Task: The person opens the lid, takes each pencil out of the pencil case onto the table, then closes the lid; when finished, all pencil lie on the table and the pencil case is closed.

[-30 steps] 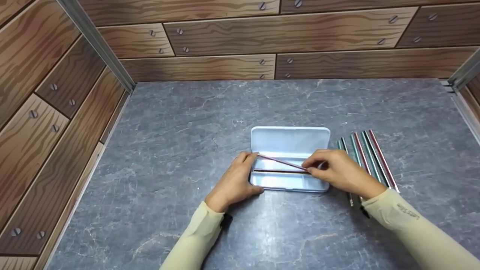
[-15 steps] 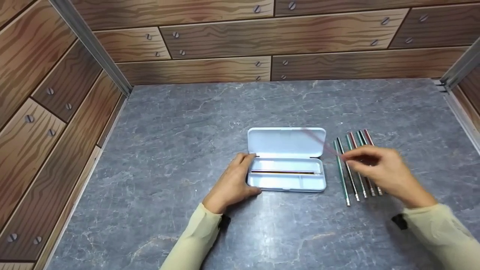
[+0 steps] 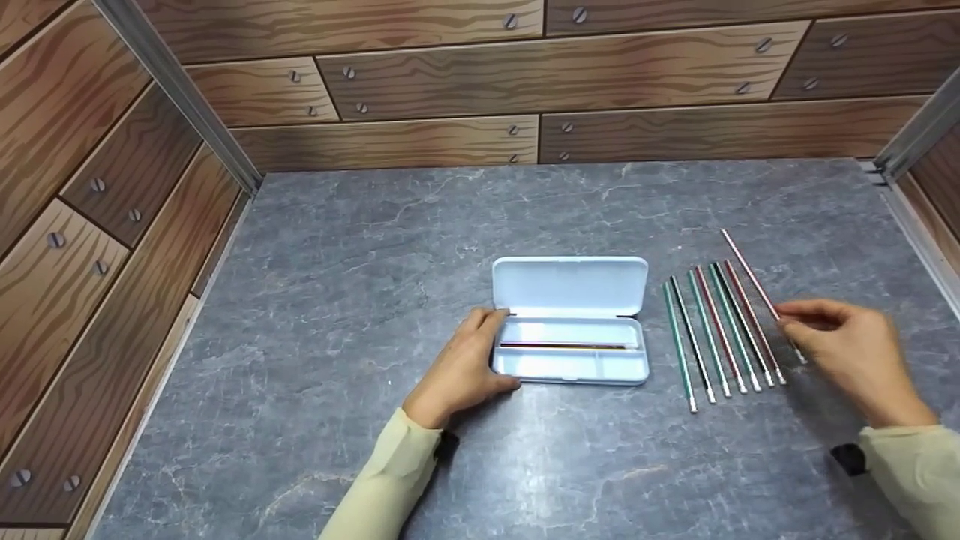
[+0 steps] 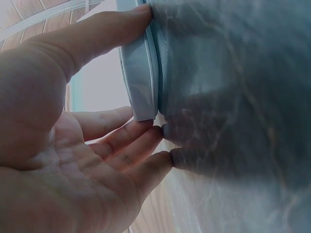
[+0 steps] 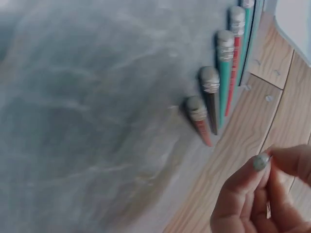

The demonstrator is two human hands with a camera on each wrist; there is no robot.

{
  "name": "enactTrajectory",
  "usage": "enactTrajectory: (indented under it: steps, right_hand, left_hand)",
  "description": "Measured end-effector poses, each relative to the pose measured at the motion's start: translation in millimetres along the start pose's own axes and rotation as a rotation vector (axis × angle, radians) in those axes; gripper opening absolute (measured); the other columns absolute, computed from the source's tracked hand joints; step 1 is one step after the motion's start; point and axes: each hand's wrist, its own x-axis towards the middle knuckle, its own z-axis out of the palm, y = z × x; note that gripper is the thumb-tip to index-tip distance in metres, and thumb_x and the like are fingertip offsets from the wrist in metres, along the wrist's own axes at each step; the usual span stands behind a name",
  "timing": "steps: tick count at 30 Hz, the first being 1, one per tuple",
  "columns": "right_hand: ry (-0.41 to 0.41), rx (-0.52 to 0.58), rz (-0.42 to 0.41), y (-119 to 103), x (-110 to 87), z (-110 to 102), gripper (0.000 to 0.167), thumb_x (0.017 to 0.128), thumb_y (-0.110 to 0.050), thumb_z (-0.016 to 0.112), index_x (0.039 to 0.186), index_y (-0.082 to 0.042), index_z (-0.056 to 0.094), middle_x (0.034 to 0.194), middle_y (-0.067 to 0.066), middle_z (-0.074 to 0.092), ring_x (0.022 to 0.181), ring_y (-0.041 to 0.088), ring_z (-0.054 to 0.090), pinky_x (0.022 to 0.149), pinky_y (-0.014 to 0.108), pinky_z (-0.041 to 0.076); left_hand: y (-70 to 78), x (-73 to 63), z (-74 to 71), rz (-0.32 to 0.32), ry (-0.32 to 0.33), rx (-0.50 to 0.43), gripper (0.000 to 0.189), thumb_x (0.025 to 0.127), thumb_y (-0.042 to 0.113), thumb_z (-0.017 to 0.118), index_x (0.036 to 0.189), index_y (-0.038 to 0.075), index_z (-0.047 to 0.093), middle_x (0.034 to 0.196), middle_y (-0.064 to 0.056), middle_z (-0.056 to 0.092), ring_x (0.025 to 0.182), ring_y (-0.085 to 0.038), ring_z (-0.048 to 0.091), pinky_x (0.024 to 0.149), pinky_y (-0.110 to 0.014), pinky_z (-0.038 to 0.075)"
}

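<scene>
A pale blue pencil case [image 3: 570, 375] lies open on the table, lid tilted back. In its tray rests a thin, dark-striped pencil [image 3: 562, 346]. My left hand [image 3: 465, 367] holds the case's left end, thumb at the front edge and fingers by the back corner; the left wrist view shows the thumb and fingertips against the case [image 4: 138, 77]. To the right, my right hand [image 3: 847, 345] pinches a red pencil [image 3: 750, 274] near its silver eraser end, beside a row of pencils [image 3: 718, 330]. In the right wrist view, the thumb and fingers [image 5: 265, 194] meet around the pencil's end.
Several green, black and red pencils lie side by side between the case and my right hand, eraser ends toward me. The grey marbled table [image 3: 375, 262] is bordered by wood-patterned walls [image 3: 427, 82] at the back and sides.
My right hand has carried the red pencil from over the case to the right, past the row, turning it nearly parallel to the others. My left hand has stayed at the case.
</scene>
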Motion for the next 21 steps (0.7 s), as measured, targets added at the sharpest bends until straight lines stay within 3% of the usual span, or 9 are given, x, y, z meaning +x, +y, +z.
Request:
enactTrajectory:
  steps: [7, 9, 12, 14, 17, 21]
  right_hand:
    - [0.017, -0.163, 0.030, 10.1, 1.9, -1.8, 0.033, 0.099, -0.019, 0.080, 0.121, 0.006, 0.082, 0.073, -0.051, 0.056, 0.069, -0.020, 0.053, 0.060, 0.013, 0.044]
    - [0.010, -0.204, 0.039, 12.3, 2.1, -2.2, 0.033, 0.099, -0.021, 0.081, 0.119, 0.005, 0.083, 0.075, -0.039, 0.069, 0.068, -0.019, 0.052, 0.060, 0.015, 0.043]
    - [-0.006, -0.239, 0.053, 13.7, 2.2, -1.8, 0.032, 0.098, -0.022, 0.081, 0.118, 0.003, 0.084, 0.087, -0.005, 0.086, 0.068, -0.018, 0.051, 0.060, 0.017, 0.042]
    - [-0.019, -0.260, 0.053, 14.0, 2.5, -2.1, 0.031, 0.098, -0.023, 0.081, 0.117, 0.002, 0.085, 0.099, 0.015, 0.087, 0.068, -0.019, 0.049, 0.061, 0.017, 0.042]
    - [-0.051, -0.284, 0.057, 13.8, 2.2, -3.1, 0.030, 0.099, -0.024, 0.080, 0.117, 0.000, 0.085, 0.110, 0.023, 0.085, 0.072, -0.015, 0.051, 0.062, 0.018, 0.041]
    - [-0.099, -0.304, 0.079, 13.5, 2.4, -4.1, 0.031, 0.100, -0.025, 0.079, 0.119, -0.001, 0.084, 0.112, 0.023, 0.084, 0.075, -0.004, 0.056, 0.064, 0.020, 0.041]
  left_hand:
    - [1.0, -0.6, -0.1, 0.003, -0.001, 0.005, 0.102, 0.081, 0.012, 0.100, 0.167, -0.001, 0.047, 0.160, -0.020, 0.054, 0.147, -0.038, 0.058, 0.129, -0.050, 0.048]
    - [0.7, -0.8, 0.4, 0.009, -0.002, 0.011, 0.101, 0.081, 0.012, 0.100, 0.166, -0.002, 0.047, 0.159, -0.021, 0.054, 0.146, -0.038, 0.058, 0.129, -0.050, 0.048]
    - [-0.4, -0.7, 1.1, 0.014, -0.001, 0.018, 0.101, 0.081, 0.012, 0.100, 0.165, -0.003, 0.047, 0.158, -0.021, 0.055, 0.145, -0.038, 0.059, 0.129, -0.051, 0.048]
    - [-0.9, -0.3, 1.0, 0.011, -0.005, 0.011, 0.101, 0.081, 0.012, 0.100, 0.166, -0.003, 0.047, 0.158, -0.021, 0.054, 0.146, -0.038, 0.058, 0.128, -0.051, 0.048]
    - [-0.8, 0.0, 0.4, 0.009, -0.006, 0.004, 0.101, 0.081, 0.012, 0.099, 0.166, -0.003, 0.046, 0.159, -0.021, 0.054, 0.146, -0.038, 0.058, 0.128, -0.051, 0.049]
    - [0.5, 0.1, -0.4, 0.009, -0.008, 0.002, 0.101, 0.082, 0.012, 0.100, 0.166, -0.003, 0.046, 0.159, -0.021, 0.054, 0.146, -0.037, 0.058, 0.127, -0.050, 0.050]
